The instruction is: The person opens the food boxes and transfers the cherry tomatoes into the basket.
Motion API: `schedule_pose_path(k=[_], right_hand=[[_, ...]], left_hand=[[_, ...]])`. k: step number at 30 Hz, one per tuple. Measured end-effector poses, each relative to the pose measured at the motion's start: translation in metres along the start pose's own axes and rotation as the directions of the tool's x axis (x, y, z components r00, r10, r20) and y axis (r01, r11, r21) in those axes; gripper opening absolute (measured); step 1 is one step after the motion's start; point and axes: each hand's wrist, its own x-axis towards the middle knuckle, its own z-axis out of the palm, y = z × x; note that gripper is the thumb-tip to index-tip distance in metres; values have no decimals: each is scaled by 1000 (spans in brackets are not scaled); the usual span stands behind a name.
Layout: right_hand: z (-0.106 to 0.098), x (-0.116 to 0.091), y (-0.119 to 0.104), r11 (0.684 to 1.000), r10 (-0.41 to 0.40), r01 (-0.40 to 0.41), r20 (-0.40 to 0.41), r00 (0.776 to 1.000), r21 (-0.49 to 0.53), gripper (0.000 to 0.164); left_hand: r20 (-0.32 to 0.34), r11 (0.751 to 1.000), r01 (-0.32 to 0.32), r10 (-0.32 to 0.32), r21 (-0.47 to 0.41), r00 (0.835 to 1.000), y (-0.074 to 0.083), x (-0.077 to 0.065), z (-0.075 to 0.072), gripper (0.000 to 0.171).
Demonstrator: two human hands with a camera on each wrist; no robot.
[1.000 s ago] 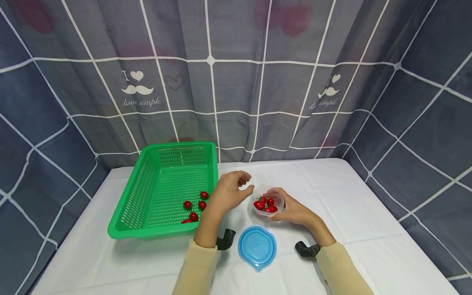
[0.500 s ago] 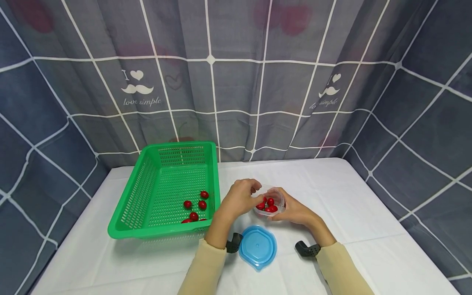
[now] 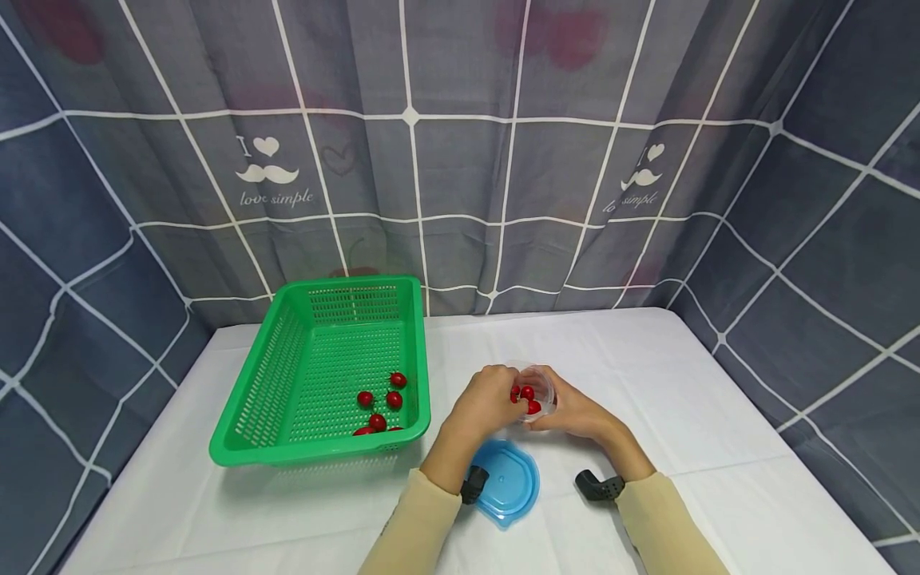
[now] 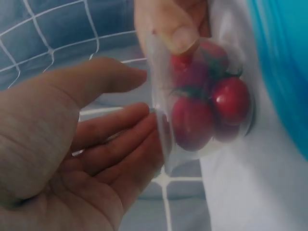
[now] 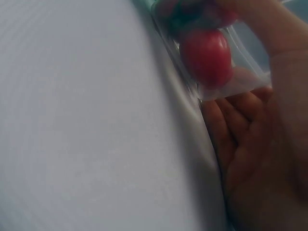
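Observation:
My right hand (image 3: 571,409) holds a small clear plastic container (image 3: 549,393) on the white table, thumb at the near side and fingers around the back. Inside lie several red cherry tomatoes (image 4: 231,100), some with green stems. At the container's left side is my left hand (image 3: 489,399), its fingertips right at the rim. In the left wrist view its thumb and fingers are spread apart, with nothing between them. The right wrist view shows a tomato (image 5: 207,57) through the clear wall, beside the right palm. A blue lid (image 3: 509,483) lies nearer the front, partly covered by the left wrist.
A green perforated basket (image 3: 309,456) stands on the left, with several cherry tomatoes (image 3: 377,422) in its near right corner. Grey checked curtains (image 3: 460,184) enclose the back and sides of the white-clothed table (image 3: 647,359). Black cameras are strapped to both wrists.
My left hand has moved right and slightly nearer, from beside the basket to the container's rim, its wrist now overlapping the lid. The right hand and container have stayed put.

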Motion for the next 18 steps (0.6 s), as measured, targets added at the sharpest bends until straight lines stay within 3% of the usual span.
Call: schedule_pose_path(k=[8,18], right_hand=[[0,-1,-2,1000,5,-6,-7,1000,-18,88],[0,-1,-3,999,24,-24,-13,1000,-22,89]], left_hand=[[-26,997,44,-42,70,999,4,0,8,16],[-12,996,87,-87,-33,996,-1,1,13,21]])
